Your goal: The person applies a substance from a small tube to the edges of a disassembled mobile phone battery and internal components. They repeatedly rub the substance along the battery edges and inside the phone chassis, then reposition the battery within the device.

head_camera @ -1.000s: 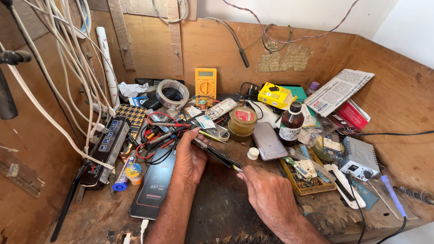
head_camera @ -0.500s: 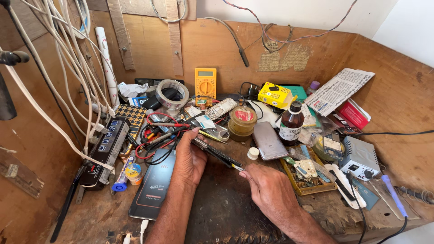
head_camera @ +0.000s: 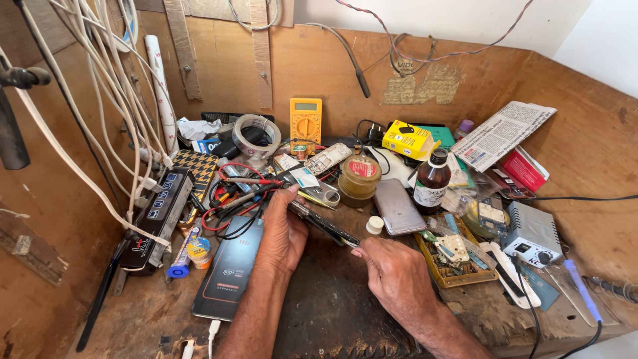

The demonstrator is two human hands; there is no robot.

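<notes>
Little has moved since a second ago: both hands sit a touch lower, same hold. Rough worn wooden table (head_camera: pixel 319 312), cluttered. Flat black glossy slab phone (head_camera: pixel 229 269) lies left of the left hand (head_camera: pixel 282 233). Yellow boxy plastic multimeter (head_camera: pixel 306 121) stands at the back wall. Thin dark phone (head_camera: pixel 323 225), edge-on, is raised mid-table between the hands, long axis running upper left to lower right. Left grip clamped on its upper end; right hand (head_camera: pixel 395 276) fingertips pinch its lower end.
</notes>
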